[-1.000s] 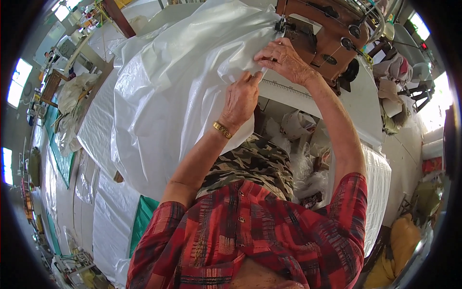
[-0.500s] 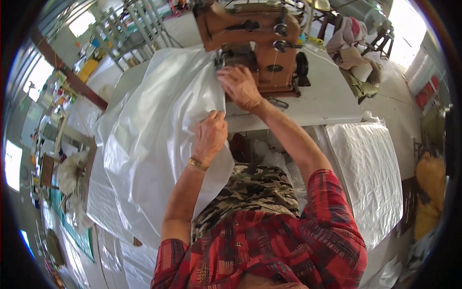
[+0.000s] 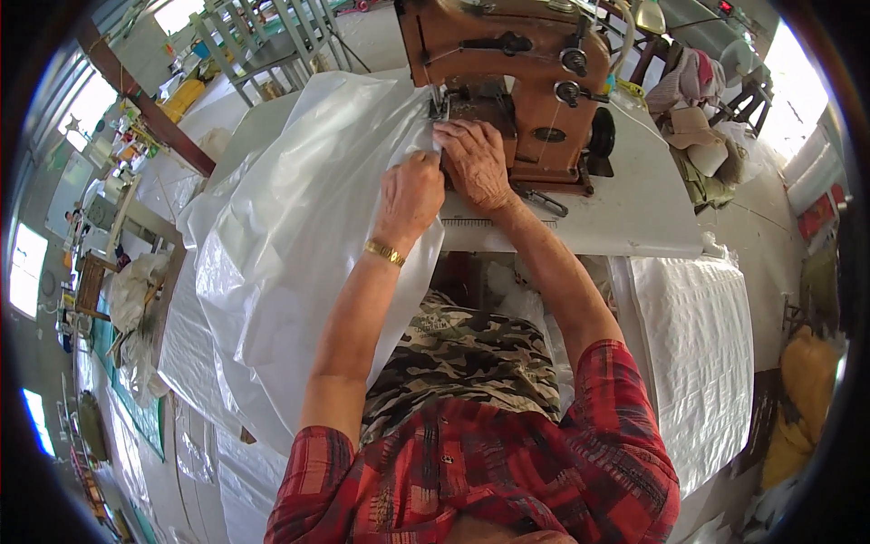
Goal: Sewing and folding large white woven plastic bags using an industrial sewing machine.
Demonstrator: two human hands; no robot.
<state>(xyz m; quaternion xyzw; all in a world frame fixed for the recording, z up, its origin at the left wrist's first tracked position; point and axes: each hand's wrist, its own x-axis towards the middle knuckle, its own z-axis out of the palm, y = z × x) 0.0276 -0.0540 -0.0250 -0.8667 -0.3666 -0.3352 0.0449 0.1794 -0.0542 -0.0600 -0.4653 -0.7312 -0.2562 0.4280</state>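
A large translucent white plastic sheet (image 3: 281, 208) spreads in loose folds over the left side of the sewing table and hangs down beside my lap. My left hand (image 3: 410, 198) is closed in a pinch on the sheet's right edge, a gold-coloured band round the wrist. Close beside it, my right hand (image 3: 476, 165) has its fingers bent and pressed together at the same edge, just in front of the presser foot (image 3: 439, 104). The fingertips of both hands nearly meet. A brown industrial sewing machine (image 3: 544, 100) stands beyond them; the sheet's edge runs under its needle area.
The pale tabletop (image 3: 625, 218) carries a ruler strip and a metal clip-like tool (image 3: 546, 203) by the machine base. Right of my lap lies a stack of white sheeting (image 3: 689, 354). A chair with cloths and a hat (image 3: 693, 131) stands at the back right; grey metal racks (image 3: 263, 50) back left.
My left hand has moved forward along the sheet's edge, up beside my right hand. My view has shifted a little, so the machine appears farther right.
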